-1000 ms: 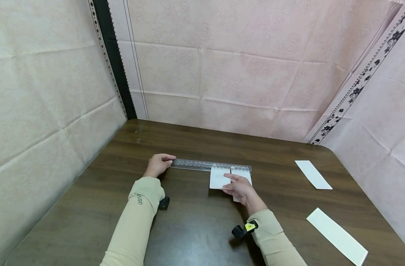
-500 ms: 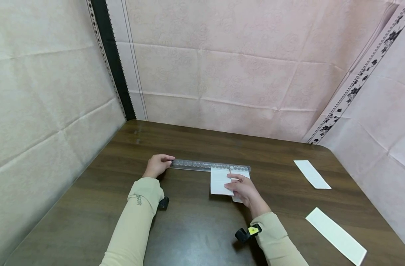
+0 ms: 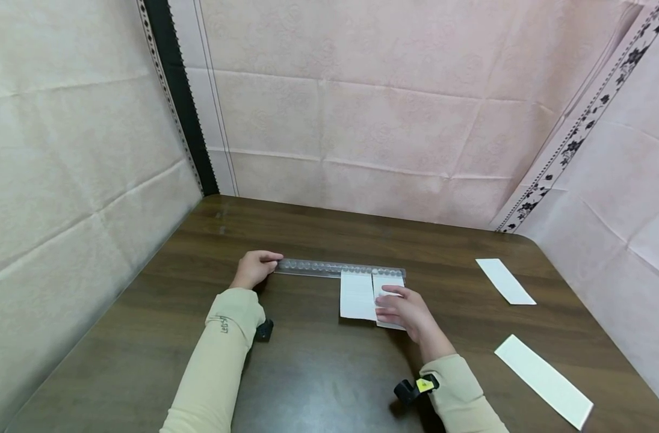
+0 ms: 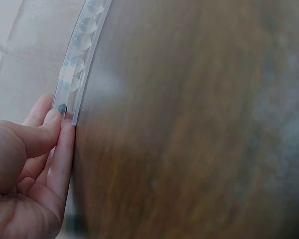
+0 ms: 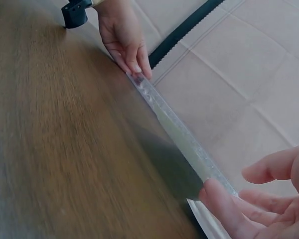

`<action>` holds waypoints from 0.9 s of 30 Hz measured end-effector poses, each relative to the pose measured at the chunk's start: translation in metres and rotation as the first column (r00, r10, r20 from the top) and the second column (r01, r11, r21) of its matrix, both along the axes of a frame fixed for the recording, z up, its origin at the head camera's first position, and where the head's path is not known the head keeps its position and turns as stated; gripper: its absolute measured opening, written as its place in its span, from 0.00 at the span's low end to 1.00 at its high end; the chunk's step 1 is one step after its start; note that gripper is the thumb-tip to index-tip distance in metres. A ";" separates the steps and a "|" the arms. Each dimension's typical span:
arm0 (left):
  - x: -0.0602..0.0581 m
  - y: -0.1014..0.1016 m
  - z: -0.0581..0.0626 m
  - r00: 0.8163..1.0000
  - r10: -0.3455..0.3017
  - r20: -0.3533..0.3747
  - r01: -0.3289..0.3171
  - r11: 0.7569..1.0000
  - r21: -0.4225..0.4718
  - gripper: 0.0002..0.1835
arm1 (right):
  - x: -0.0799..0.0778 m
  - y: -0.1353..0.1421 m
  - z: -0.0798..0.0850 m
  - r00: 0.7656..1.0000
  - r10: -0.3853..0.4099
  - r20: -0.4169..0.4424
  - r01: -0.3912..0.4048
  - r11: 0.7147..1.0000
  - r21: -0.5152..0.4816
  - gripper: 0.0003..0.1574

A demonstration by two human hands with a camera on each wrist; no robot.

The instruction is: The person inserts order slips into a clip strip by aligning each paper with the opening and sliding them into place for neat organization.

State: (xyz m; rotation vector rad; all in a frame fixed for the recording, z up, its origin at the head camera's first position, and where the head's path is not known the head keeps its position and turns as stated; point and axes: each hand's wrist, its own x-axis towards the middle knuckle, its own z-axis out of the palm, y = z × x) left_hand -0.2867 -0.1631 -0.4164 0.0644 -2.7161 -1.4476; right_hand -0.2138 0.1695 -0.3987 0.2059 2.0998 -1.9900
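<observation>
A long clear plastic strip point(image 3: 310, 268) with a row of round translucent pieces runs level across the middle of the head view. My left hand point(image 3: 254, 268) pinches its left end between thumb and fingers, as the left wrist view also shows up close at the strip point(image 4: 78, 59). Two white paper panels hang side by side from its right part: a left panel point(image 3: 357, 296) and a right panel point(image 3: 382, 282). Over the right panel lies my right hand point(image 3: 407, 314), its fingers loosely bent. In the right wrist view the thumb and fingers point(image 5: 269, 167) are spread apart near the strip's end.
A short white strip point(image 3: 505, 281) and a longer white strip point(image 3: 544, 382) lie on the brown wooden table point(image 3: 307, 373) at the right. Pale cloth walls point(image 3: 351, 120) enclose the table at the back and sides.
My right hand has moved right and slightly down, off the left panel and over the right one. The left panel now hangs lower and fully in sight. My left hand stays put.
</observation>
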 end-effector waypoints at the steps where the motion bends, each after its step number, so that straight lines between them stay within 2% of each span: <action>1: 0.000 0.000 0.000 1.000 0.002 0.001 -0.002 1.000 0.001 0.12 | 0.001 0.002 0.000 1.000 -0.003 0.003 0.003 1.000 -0.004 0.28; 11: 0.001 0.001 0.001 1.000 0.002 -0.016 -0.002 1.000 -0.007 0.12 | 0.004 0.018 -0.004 0.997 -0.070 -0.012 0.070 0.996 -0.052 0.28; 20: 0.001 0.001 0.001 1.000 -0.008 -0.014 0.008 1.000 -0.005 0.12 | 0.009 0.044 -0.005 0.988 -0.150 -0.033 0.149 0.988 -0.032 0.24; 27: 0.001 0.000 0.001 1.000 -0.012 -0.003 0.012 1.000 0.000 0.12 | 0.014 0.063 -0.005 0.982 -0.184 -0.044 0.183 0.983 -0.032 0.25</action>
